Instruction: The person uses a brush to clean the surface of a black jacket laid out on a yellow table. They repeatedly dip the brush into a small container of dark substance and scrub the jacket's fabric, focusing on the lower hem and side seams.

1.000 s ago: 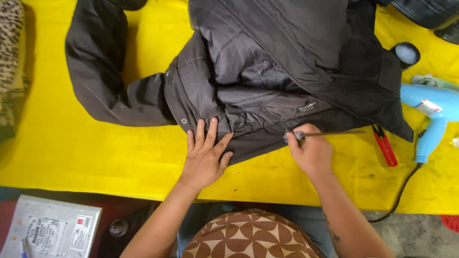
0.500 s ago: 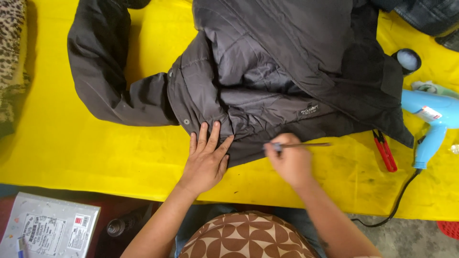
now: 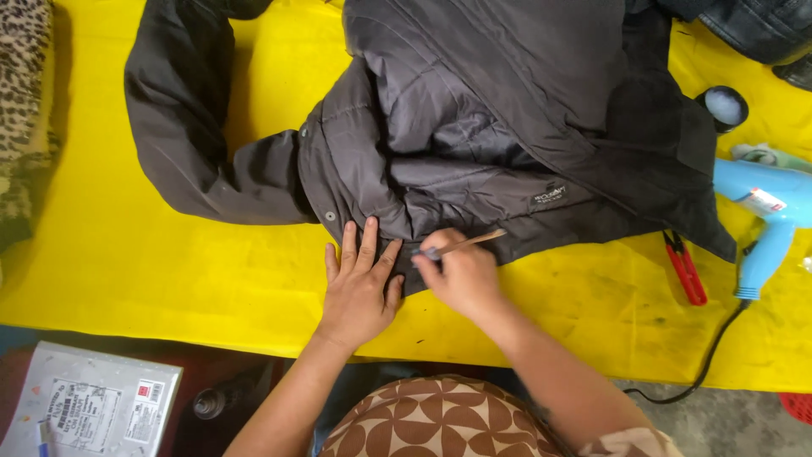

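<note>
A yellow table cover (image 3: 127, 262) spans the work surface. On it lies a dark grey padded jacket (image 3: 474, 127), spread across the upper middle, one sleeve curving out to the left and the hem edge nearest the person. A light blue hair dryer (image 3: 765, 216) lies at the right edge, its black cord trailing off the table. A leopard-print fabric (image 3: 25, 127) sits at the far left. Red-handled snips (image 3: 685, 267) lie just beside the jacket's right hem. The left hand (image 3: 359, 283) is flat and unclenched, fingers spread, pressing the hem. The right hand (image 3: 461, 275) is closed in a pinch grip on a thin wooden-handled brush (image 3: 465, 244), its tip touching the hem just beside the left fingertips.
</note>
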